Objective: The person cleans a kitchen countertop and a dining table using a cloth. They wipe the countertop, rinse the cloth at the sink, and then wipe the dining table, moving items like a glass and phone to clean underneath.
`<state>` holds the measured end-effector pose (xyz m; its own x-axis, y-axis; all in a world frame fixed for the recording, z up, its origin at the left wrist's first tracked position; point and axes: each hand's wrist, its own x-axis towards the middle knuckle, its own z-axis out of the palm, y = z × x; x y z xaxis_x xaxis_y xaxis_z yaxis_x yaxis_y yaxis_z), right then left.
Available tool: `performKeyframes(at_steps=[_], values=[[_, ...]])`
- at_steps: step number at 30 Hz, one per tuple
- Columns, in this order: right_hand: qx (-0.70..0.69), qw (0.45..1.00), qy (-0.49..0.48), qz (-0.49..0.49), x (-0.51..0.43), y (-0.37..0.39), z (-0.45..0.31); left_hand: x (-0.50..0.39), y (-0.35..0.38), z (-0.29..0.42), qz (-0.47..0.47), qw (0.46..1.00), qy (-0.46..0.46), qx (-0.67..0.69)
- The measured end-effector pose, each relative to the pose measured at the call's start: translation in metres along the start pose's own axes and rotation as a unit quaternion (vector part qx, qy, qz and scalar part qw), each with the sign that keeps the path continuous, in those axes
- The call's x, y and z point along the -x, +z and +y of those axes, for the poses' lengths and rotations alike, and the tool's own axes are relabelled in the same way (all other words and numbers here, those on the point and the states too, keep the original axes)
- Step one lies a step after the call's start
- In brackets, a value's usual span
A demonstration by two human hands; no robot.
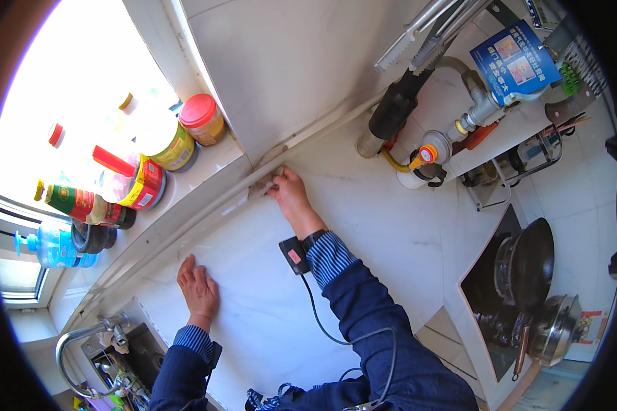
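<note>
My right hand (291, 194) grips a crumpled greyish cloth (261, 187) at the back edge of a white marble-patterned countertop (267, 272). The cloth lies against the raised strip (221, 194) where counter and wall meet. Resting palm down on the counter, my left hand (198, 288) has its fingers spread and nothing in it. A black device (294, 256) with a cable is strapped at my right wrist.
Bottles and jars, including a red-lidded jar (202, 119), line the windowsill. A faucet (77, 349) arches over the sink at lower left. Gas valve (437, 146) and hanging tongs (416, 41) are at upper right. A wok (532, 262) and steel pot (554, 329) stand at the hob.
</note>
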<state>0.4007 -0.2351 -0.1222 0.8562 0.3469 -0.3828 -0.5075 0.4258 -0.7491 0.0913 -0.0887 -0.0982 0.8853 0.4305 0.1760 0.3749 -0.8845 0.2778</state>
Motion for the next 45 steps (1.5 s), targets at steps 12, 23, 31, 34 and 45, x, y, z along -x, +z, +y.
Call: performKeyframes(at_steps=[12, 23, 31, 34, 45], values=[[-0.072, 0.997, 0.002, -0.039, -0.015, 0.021, 0.005, 0.002, 0.001, -0.004, 0.003, 1.000, 0.003, 0.003], [0.404, 0.915, -0.002, 0.008, 0.043, -0.035, -0.035, 0.000, -0.001, -0.003, 0.012, 1.000, 0.002, 0.017], [0.697, 0.543, -0.454, 0.115, -0.012, -0.096, -0.083, 0.001, -0.001, -0.004, 0.018, 0.999, -0.009, 0.032], [0.624, 0.603, -0.495, -0.032, -0.005, -0.045, -0.035, 0.001, -0.001, -0.005, 0.017, 1.000, -0.003, 0.024], [0.492, 0.797, -0.082, -0.341, 0.224, -0.101, -0.025, 0.002, 0.002, -0.009, 0.025, 1.000, 0.004, 0.016]])
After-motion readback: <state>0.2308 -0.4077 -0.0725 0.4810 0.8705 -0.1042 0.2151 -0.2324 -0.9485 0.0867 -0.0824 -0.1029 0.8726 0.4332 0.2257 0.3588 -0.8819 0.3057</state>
